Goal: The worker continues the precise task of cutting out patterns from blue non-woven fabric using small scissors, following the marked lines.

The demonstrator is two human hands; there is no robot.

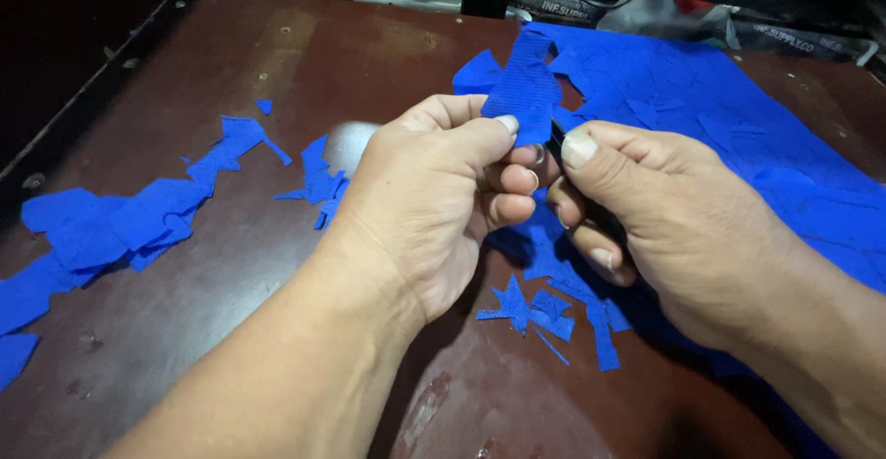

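Table: dark brown, worn; left edge runs diagonally, bare surface far left and near centre. Blue sheet: large, covers far right. Scrap pile: left side. Small scraps: near hands. Left hand: thumb and fingers pinching blue strip, ribbed, upright, above table centre. Right hand: fingers curled, pressed on a dark tool, mostly hidden, at the strip's lower edge.

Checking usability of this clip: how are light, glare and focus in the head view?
Head view: hands and the blue strip between left hand and right hand are sharp and well lit; a pale glare patch sits on the brown table; top-left corner falls into darkness; shadow under the wrists.
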